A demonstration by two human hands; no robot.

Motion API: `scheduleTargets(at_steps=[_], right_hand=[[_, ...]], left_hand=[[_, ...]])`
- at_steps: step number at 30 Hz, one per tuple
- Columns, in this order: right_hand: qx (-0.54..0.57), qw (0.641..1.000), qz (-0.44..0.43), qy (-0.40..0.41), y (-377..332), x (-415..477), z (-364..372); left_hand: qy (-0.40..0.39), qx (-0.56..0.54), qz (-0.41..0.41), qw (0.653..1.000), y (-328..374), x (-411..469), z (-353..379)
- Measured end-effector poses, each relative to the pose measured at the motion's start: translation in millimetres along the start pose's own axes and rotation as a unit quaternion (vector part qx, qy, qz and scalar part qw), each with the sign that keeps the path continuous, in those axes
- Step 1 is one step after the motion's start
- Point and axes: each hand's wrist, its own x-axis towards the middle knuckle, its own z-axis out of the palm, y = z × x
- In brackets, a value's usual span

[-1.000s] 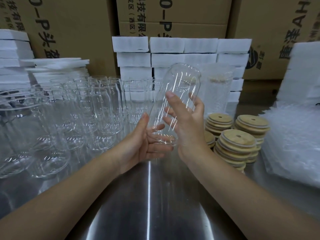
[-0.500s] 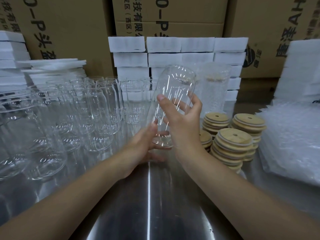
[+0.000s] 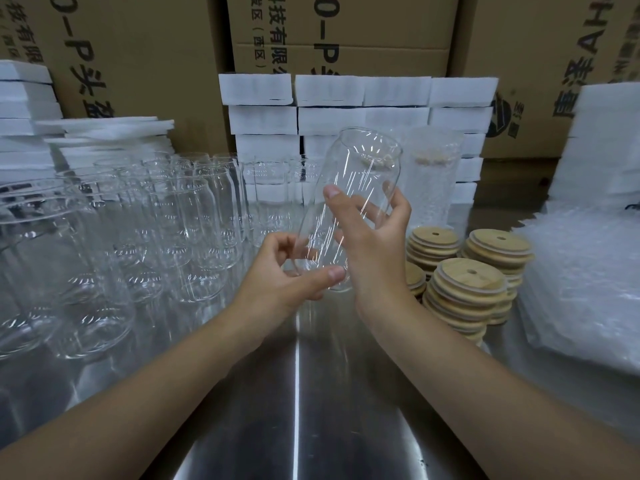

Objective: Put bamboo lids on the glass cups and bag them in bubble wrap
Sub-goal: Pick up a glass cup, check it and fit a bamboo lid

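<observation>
Over the steel counter [image 3: 298, 393], left hand [image 3: 277, 285] grip is pinching the base of a tilted glass cup [image 3: 367, 161]. Right hand [image 3: 377, 258] grip is curling round its middle. Stacked bamboo lids [image 3: 464, 282] and bubble wrap [image 3: 581, 289] are sitting toward the right edge, and empty cups [image 3: 194, 220] are crowding the left.

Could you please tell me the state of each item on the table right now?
Held cup: tilted, lidless, in both hands.
Left hand: grips its base.
Right hand: grips its side.
Other cups: upright, lidless.
Bamboo lids: stacked.
Bagged cup: upright, lidded.
Bubble wrap bags: piled flat.
</observation>
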Motion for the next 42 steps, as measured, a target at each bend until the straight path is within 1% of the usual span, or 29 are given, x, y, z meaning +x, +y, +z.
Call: scheduleTargets(at_steps=[3,6,10,14,18,21,23,25,27,29,31,34,38,42], right_hand=[[0.006,1.0,0.022,-0.005,-3,1,0],[0.035,0.998,0.048,-0.009,-5,3,-1],[0.076,0.993,0.094,-0.013,-9,6,-3],[0.09,0.99,0.107,-0.029,-10,6,-5],[0.121,0.984,0.122,-0.05,-9,7,-6],[0.12,0.983,0.136,-0.035,-7,7,-6],[0.114,0.982,0.151,-0.019,-3,9,-7],[0.103,0.984,0.148,-0.011,-1,12,-8],[0.088,0.988,0.125,-0.007,0,13,-8],[0.078,0.991,0.112,-0.001,-1,12,-7],[0.068,0.991,0.118,0.004,-2,11,-6],[0.056,0.99,0.132,0.015,0,6,-4],[0.052,0.993,0.095,0.057,4,3,0],[0.05,0.994,0.069,0.064,0,3,1]], left_hand=[[-0.007,-0.009,-0.001,1.0,1,1,-2],[-0.023,-0.033,-0.016,0.999,1,2,-3],[-0.054,-0.056,-0.058,0.995,1,4,-7],[-0.066,-0.093,-0.088,0.99,-3,6,-11],[-0.114,-0.116,-0.139,0.977,-2,8,-15],[-0.134,-0.106,-0.172,0.97,-3,11,-16],[-0.137,-0.106,-0.19,0.966,-5,11,-12],[-0.135,-0.102,-0.199,0.965,-7,12,-8],[-0.125,-0.077,-0.191,0.971,-7,11,-7],[-0.106,-0.051,-0.165,0.979,-7,10,-6],[-0.087,-0.036,-0.121,0.988,-8,8,-6],[-0.09,-0.013,-0.043,0.995,-11,3,-5],[-0.038,0.042,-0.003,0.998,-11,1,-1],[-0.006,0.028,0.035,0.999,-7,-1,4]])
